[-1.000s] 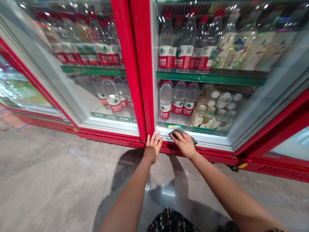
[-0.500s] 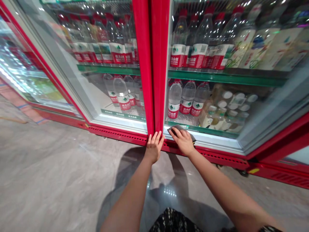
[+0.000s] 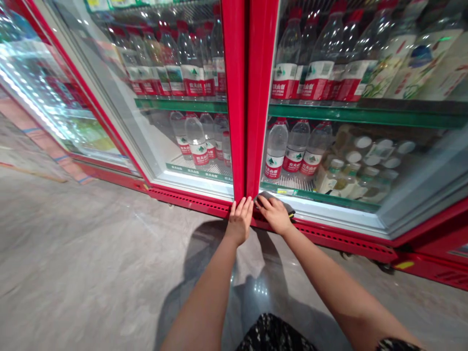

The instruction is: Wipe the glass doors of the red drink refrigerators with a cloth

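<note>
R hand (image 3: 275, 215) holding grey cloth (image 3: 286, 206) under palm, just rt of L hand (image 3: 240, 223), L flat on red door frame (image 3: 257, 122)

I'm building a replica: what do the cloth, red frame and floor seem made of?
Cloth: probably fabric, matte; dull grey and bending under the right hand. Red frame: likely painted metal, perhaps plastic; smooth, with a slight sheen. Floor: seemingly polished stone or tile; mottled grey and reflective.

The only camera sits on the head of the person (image 3: 274, 336) over there, facing forward and down along both forearms (image 3: 204, 292), close to the red-framed cooler (image 3: 258, 122), with floor (image 3: 91, 258) filling its lower left.
</note>
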Available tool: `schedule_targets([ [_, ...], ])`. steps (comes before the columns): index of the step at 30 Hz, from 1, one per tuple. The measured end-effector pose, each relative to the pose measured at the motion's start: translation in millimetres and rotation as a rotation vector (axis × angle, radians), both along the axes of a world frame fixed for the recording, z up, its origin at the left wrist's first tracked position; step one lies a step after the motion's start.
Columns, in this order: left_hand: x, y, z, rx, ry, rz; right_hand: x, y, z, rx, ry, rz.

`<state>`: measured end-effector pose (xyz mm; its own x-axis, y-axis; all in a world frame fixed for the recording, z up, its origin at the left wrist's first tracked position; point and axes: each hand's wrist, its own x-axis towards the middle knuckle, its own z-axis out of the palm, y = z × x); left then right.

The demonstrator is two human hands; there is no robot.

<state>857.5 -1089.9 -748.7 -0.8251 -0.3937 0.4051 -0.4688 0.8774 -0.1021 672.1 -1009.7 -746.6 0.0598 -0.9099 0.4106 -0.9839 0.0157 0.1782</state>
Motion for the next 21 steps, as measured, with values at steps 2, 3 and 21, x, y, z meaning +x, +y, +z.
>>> schedule_targets([
  [2, 2.6, -0.7, 2.7, -0.004, -0.014, 0.022, 7.6, 0.8, -12.2, 0.047, 0.010, 0.056],
  [3, 3.7, -1.2, 4.5, -0.005, -0.017, 0.034, 9.4, 3.1, -16.6, 0.057, 0.012, 0.070],
  [21, 19.9, -10.2, 11.0, -0.015, 0.049, 0.214, 28.5, -12.8, -14.3, 0.002, 0.018, 0.149],
])
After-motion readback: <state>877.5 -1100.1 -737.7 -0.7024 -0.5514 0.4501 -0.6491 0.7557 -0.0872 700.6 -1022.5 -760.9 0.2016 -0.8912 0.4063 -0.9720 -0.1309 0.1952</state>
